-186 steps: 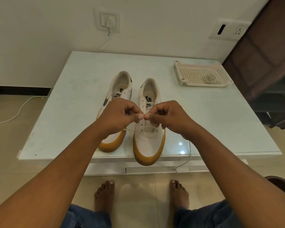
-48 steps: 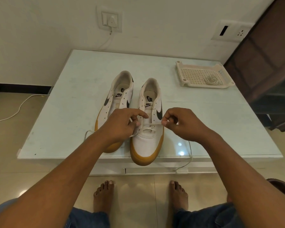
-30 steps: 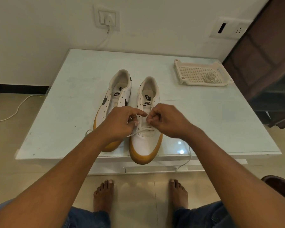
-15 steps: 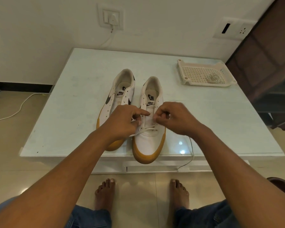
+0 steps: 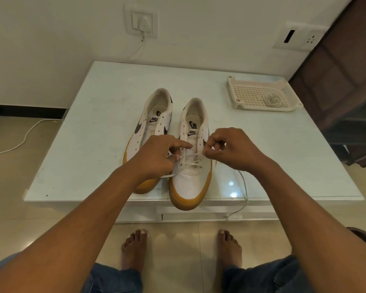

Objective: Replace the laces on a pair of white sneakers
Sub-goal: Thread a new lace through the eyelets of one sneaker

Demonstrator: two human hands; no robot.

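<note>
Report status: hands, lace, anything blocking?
Hands: left hand and right hand each grip the lace. It runs through only the lowest eyelets of the nearer sneaker. Nothing blocking.

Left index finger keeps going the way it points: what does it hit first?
Likely the right hand, pinching the lace just across the sneaker tongue; depth is unclear.

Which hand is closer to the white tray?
Right. The right hand pinches the lace at the sneaker's right side, toward the tray; the left hand is farther, on its left side.
</note>
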